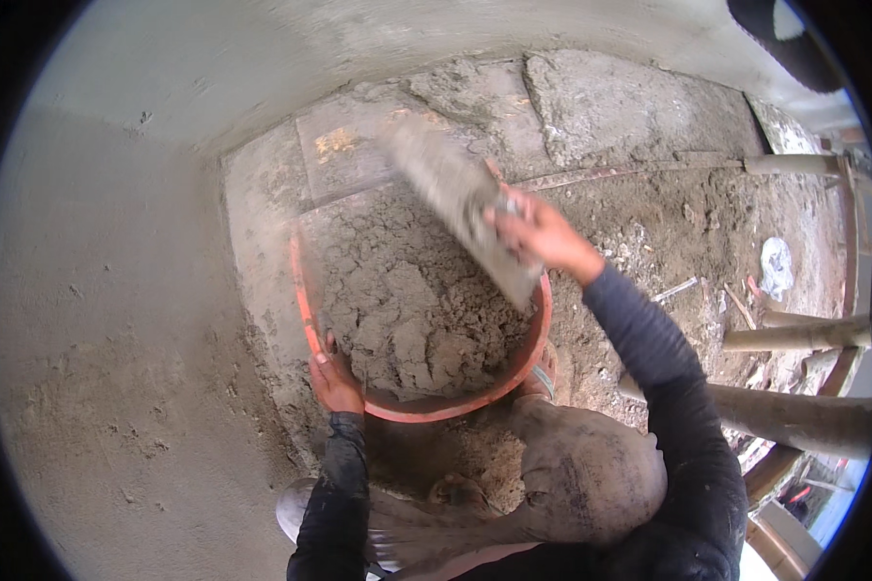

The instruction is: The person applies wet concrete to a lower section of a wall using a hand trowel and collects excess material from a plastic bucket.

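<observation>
A round orange tub [303,290] stands in front of me, filled with lumpy grey mortar [412,290]. My left hand [336,382] is closed on the tub's near left rim, with the thumb over the edge. In my right hand [545,235] is a long, flat plastering trowel [446,189], gripped at its back. The trowel is coated in grey mortar and slants over the tub's right side, its far end smeared by motion. Whether its lower edge touches the mortar, I cannot tell.
Grey plastered wall [107,290] rises at the left and far side. Mortar-stained boards [358,145] lie beyond the tub. On the right are rubble ground [688,228], a crumpled clear plastic bag [776,267] and several wooden poles [794,416]. My knee [596,470] is close to the tub.
</observation>
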Motion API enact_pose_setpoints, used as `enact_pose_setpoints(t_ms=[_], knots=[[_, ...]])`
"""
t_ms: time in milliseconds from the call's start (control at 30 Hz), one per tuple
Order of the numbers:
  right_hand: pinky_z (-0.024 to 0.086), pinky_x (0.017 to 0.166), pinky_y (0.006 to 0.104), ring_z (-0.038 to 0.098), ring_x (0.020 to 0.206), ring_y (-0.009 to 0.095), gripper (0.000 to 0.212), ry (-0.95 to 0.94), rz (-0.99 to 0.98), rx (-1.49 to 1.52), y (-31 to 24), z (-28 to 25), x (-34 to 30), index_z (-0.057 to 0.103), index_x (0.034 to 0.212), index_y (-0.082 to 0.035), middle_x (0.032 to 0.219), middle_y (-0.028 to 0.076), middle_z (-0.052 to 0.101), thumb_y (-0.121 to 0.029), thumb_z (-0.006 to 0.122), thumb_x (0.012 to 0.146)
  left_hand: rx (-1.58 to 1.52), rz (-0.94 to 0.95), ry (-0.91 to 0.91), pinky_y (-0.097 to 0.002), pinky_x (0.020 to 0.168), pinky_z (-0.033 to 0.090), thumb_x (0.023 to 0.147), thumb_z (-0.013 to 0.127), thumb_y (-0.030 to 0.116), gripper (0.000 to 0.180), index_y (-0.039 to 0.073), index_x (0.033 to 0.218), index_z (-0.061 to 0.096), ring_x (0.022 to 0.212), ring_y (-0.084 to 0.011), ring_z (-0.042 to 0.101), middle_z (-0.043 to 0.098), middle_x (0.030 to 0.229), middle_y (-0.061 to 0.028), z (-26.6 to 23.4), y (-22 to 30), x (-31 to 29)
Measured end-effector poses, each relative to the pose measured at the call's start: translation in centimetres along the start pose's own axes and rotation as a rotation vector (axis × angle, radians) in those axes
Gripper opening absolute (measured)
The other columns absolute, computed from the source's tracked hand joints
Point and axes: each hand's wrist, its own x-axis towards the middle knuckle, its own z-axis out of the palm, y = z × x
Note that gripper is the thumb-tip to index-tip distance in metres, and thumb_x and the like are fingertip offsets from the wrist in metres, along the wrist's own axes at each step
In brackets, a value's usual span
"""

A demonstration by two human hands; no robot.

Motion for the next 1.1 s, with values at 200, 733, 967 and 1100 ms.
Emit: enact_pose_setpoints(t_ms=[200,733,967,1100], knots=[[0.056,0.083,0.043,0.069,0.09,0.027,0.05,0.322,-0.166,-0.618,0.3,-6.5,7.6,0.064,0.126,-0.014,0.1,0.015,0.07,-0.052,0.05,0.097,0.077,-0.042,0.008,-0.0323,0.099,0.045,0.107,0.035,0.033,0.047,-0.002,0.133,0.05,0.117,-0.0194,0.056,0.058,0.135,-0.0125,0.2,0.7,0.2],[0.051,0.092,0.0457,0.065,0.102,0.042,0.064,0.439,-0.011,-0.778,5.9,-8.0,22.7,0.063,0.119,0.004,0.105,0.03,0.067,-0.054,0.054,0.093,0.256,-0.052,0.037,-0.0379,0.106,0.041,0.107,0.036,0.036,0.053,-0.004,0.141,0.041,0.126,-0.0261,0.052,0.054,0.139,-0.0174,1.1,1.6,0.7],[0.053,0.085,0.0444,0.067,0.095,0.04,0.06,0.552,-0.134,-0.624,5.5,-7.2,20.7,0.065,0.112,0.003,0.096,0.026,0.07,-0.052,0.062,0.09,0.305,-0.019,0.089,-0.0354,0.098,0.045,0.107,0.034,0.037,0.052,-0.004,0.134,0.051,0.114,-0.0233,0.057,0.06,0.129,-0.0144,1.4,1.1,0.6],[0.055,0.072,0.0426,0.069,0.075,0.033,0.055,0.486,-0.171,-0.656,1.9,-6.8,17.6,0.068,0.109,0.001,0.083,0.021,0.07,-0.05,0.064,0.09,0.24,-0.008,0.109,-0.0328,0.093,0.047,0.107,0.034,0.037,0.052,-0.004,0.13,0.056,0.106,-0.0201,0.06,0.064,0.124,-0.0124,1.3,0.8,0.4]])
